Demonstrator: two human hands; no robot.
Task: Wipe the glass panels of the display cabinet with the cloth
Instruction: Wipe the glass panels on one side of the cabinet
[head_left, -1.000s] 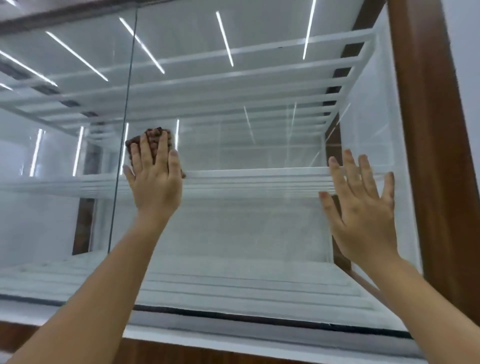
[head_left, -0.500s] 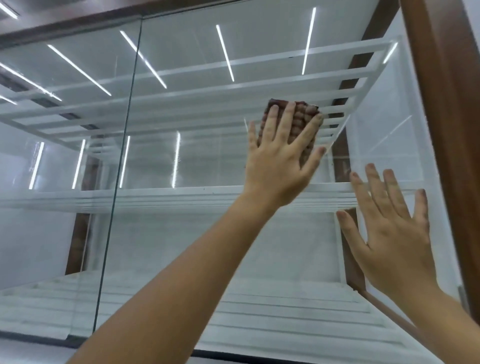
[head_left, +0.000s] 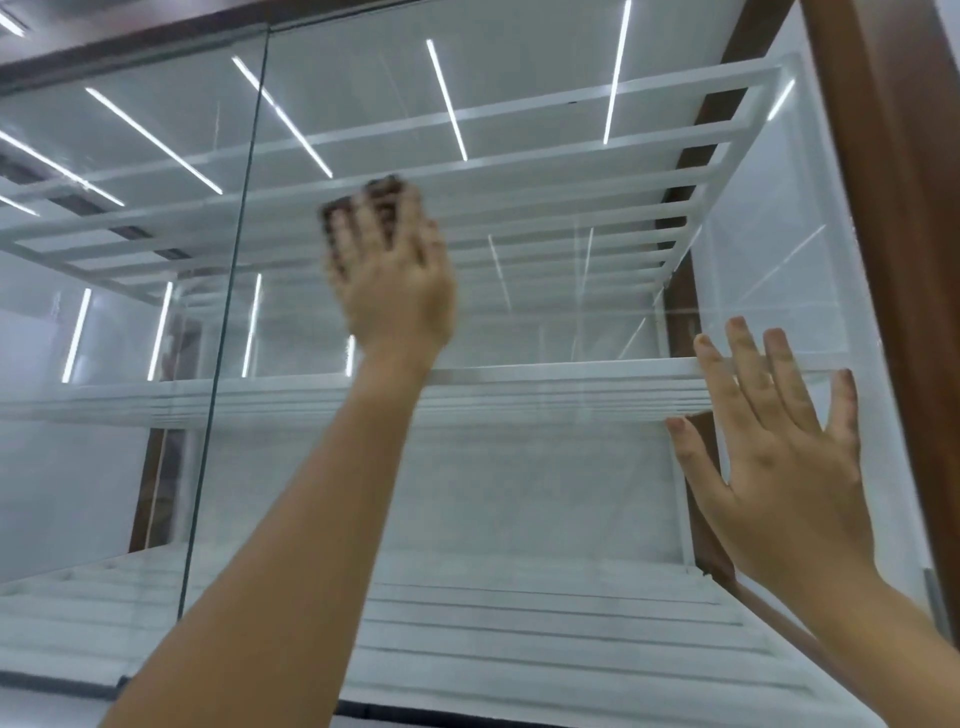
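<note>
A large glass panel (head_left: 545, 467) of the display cabinet fills the view in front of me. My left hand (head_left: 397, 283) is raised and blurred, pressing a dark brown cloth (head_left: 382, 189) flat against the glass in its upper middle; only the cloth's top edge shows above my fingers. My right hand (head_left: 774, 457) lies flat on the same panel at the right, fingers spread, holding nothing. A second glass panel (head_left: 104, 312) adjoins at the left across a vertical seam (head_left: 228, 322).
White shelves (head_left: 519, 389) run across inside the cabinet, with slatted racks above and below. A brown wooden frame post (head_left: 904, 260) bounds the glass at the right and a dark frame runs along the top. Ceiling light strips reflect in the glass.
My left hand with the cloth first swept right and upward across the glass, then slid back left to the upper middle. My right hand stayed flat on the panel.
</note>
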